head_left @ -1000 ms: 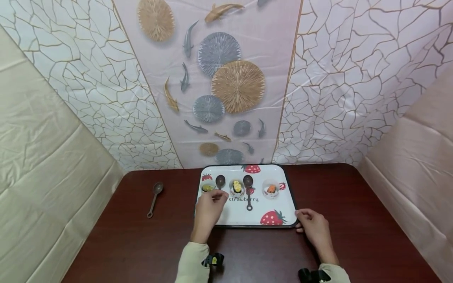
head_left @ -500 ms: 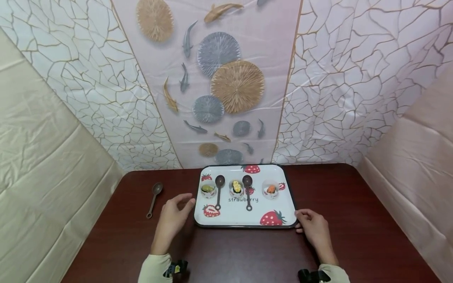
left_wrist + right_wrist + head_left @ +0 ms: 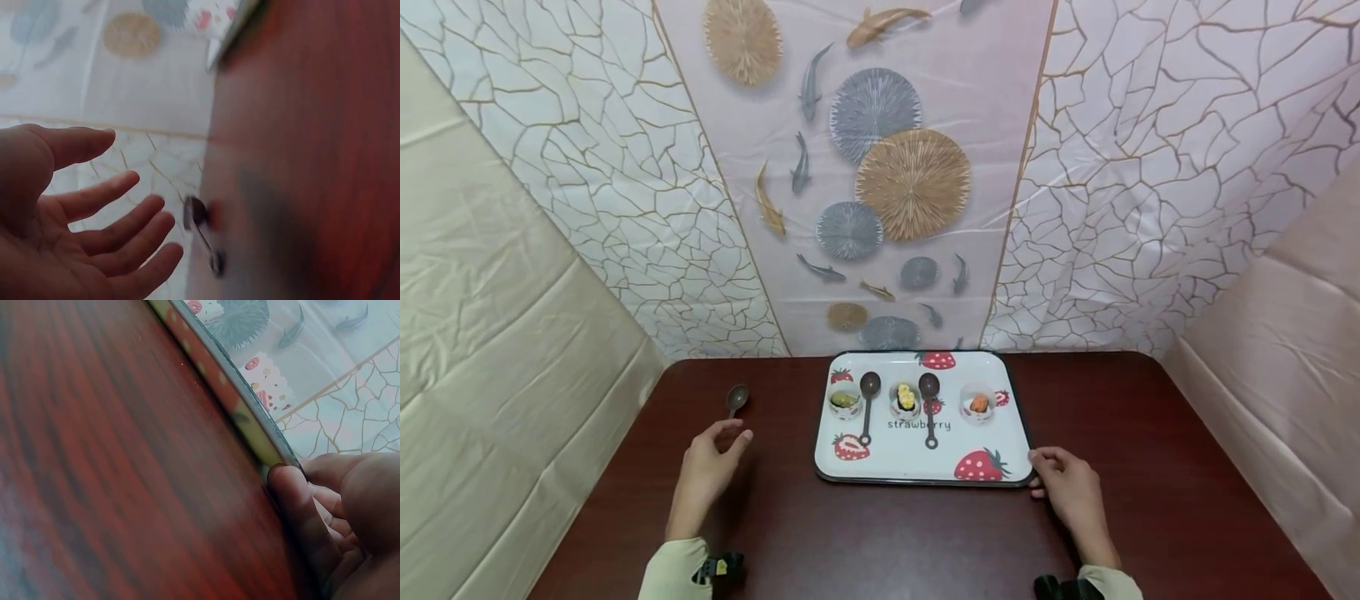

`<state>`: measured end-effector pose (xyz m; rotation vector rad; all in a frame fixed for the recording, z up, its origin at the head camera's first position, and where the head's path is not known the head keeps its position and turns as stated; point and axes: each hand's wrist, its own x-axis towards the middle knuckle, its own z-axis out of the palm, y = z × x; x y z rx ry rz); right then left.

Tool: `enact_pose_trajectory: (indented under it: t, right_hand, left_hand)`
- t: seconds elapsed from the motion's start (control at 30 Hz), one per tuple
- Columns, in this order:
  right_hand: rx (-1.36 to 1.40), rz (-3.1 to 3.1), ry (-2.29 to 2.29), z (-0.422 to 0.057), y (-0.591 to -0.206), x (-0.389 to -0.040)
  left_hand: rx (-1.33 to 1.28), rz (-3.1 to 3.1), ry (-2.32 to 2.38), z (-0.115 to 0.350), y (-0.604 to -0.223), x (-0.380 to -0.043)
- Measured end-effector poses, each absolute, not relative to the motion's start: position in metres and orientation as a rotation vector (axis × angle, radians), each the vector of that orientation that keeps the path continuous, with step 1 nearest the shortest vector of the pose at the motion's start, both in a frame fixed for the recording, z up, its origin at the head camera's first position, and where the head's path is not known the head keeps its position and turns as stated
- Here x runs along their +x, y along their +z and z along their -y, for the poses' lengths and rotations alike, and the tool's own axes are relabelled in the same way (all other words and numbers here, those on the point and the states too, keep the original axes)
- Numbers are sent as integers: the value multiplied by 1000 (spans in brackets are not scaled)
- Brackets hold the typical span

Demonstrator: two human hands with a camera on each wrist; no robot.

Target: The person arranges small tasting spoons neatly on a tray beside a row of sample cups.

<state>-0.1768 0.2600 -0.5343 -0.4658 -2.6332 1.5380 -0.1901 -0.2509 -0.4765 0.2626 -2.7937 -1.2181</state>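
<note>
My left hand (image 3: 706, 471) hovers over the left of the table, fingers spread and holding nothing. Just beyond its fingertips lies a dark spoon (image 3: 737, 398), its handle mostly hidden by the hand in the head view. The left wrist view shows a gap between the fingers and that spoon (image 3: 199, 215). My right hand (image 3: 1070, 492) pinches the near right corner of a white strawberry-print tray (image 3: 910, 467) between thumb and finger. In the right wrist view, the thumb (image 3: 290, 487) presses against the tray's rim (image 3: 269, 434).
On the tray stand three small cups with green (image 3: 845, 400), yellow (image 3: 906, 400) and orange food (image 3: 978, 404). Two more dark spoons (image 3: 870, 385) (image 3: 929, 387) lie between them. The dark red wooden table (image 3: 880, 542) meets a patterned cloth backdrop (image 3: 910, 183).
My left hand has moved left, from above the tray's left part to beside the loose spoon. A spoon on the tray's left came into full view. The right hand stays at the tray's corner.
</note>
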Motion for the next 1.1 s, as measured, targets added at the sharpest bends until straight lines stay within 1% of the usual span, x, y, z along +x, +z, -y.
enact_pose_trajectory:
  t: [0.17,0.33,0.53,1.1]
  right_hand:
    - [-476,2636,1529,-261,-536,-176]
    - [-493,2632,1514,-264,-536,-174]
    - [-481,2629,1538,-262,-535,-174]
    - [-461,2630,1546,-262,-538,-177]
  left_hand:
    - [352,2822,-1184,270,-485,-198]
    - [378,2868,-1151,283,-490,-205]
    - [435,2929,-1082,297,-498,-206]
    - [465,2944,-963,301,-504,-209]
